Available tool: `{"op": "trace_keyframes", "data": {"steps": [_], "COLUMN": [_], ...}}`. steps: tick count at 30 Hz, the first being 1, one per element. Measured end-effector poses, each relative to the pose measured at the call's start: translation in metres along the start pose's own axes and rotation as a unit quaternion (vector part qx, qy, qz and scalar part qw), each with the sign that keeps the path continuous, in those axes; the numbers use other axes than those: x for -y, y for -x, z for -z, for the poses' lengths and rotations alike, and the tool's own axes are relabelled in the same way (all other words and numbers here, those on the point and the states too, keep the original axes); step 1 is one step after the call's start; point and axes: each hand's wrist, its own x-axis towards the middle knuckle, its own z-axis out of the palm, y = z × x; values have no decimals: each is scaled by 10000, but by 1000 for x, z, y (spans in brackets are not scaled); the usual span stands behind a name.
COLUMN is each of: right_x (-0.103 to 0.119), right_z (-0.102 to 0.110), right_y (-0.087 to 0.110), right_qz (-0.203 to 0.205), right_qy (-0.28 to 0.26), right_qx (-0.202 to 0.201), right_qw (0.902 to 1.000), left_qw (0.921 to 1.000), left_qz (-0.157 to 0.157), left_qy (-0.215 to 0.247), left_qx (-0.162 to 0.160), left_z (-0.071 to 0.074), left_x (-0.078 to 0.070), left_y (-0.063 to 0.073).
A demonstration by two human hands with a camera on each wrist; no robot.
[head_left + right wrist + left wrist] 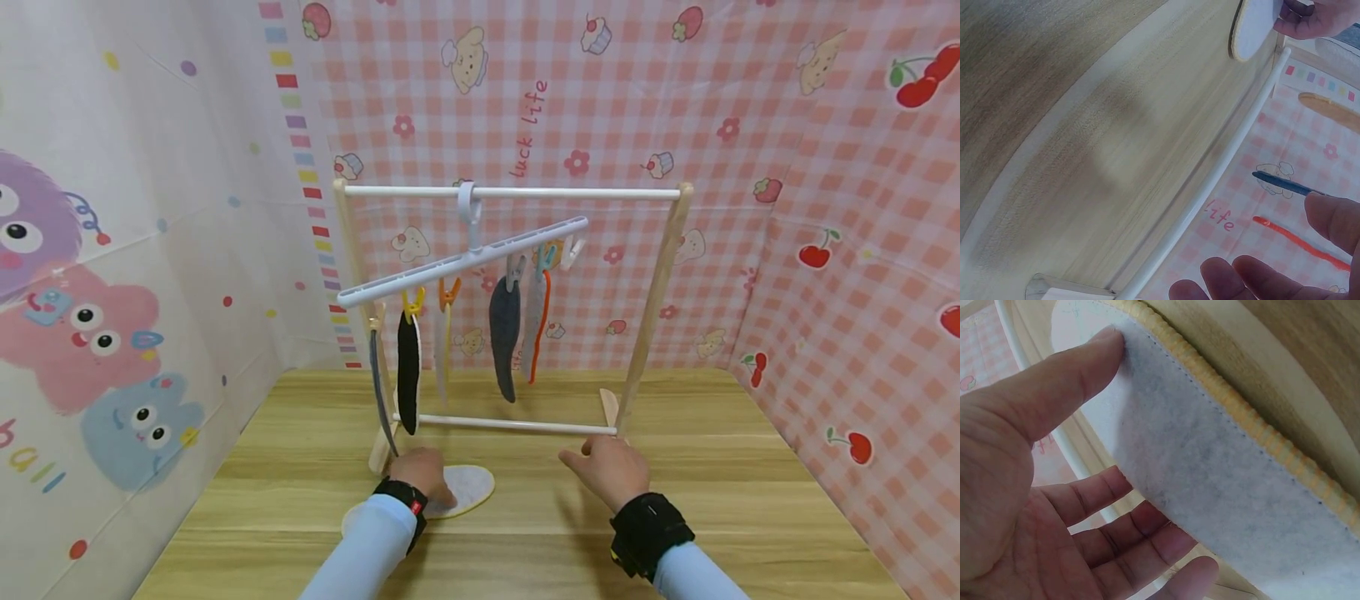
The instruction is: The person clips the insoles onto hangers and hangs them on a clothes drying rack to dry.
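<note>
My left hand [422,473] holds a white insole [472,485] with a yellow stitched edge, low over the table. In the left wrist view the thumb lies on its pale face and the other fingers meet the opposite edge. To the right, my right hand [615,473] holds nothing, with thumb and fingers spread apart before the rack's foot. Above both hands a tilted white hanger [525,242] carries clipped insoles: a grey-blue one [381,392], a black one [408,371], a pale one [440,358], a dark grey one [505,333] and an orange-edged one [539,325].
The hanger hooks onto the white top bar [585,193] of a wooden rack [652,308], whose lower bar [517,425] runs just above the wooden table [750,500]. A white clip [573,252] hangs bare at the hanger's right end. Printed curtains [645,108] enclose the table.
</note>
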Motion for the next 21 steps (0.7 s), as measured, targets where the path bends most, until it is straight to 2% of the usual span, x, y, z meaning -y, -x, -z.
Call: {"op": "trace_keyframes", "data": {"steps": [12,21], "right_x": [2,4], "right_z": [1,2], "right_y": [2,2], "right_qz": [-4,-3], "right_qy": [33,26], "right_qx": [54,53], "right_qw": [10000,10000], "left_qw": [9998,9994], "left_qz": [104,-126], "left_qy": [145,182], "left_qx": [-109,-262], "left_z": [-2,-1], "left_x": [-1,-4], "left_y": [0,3]}}
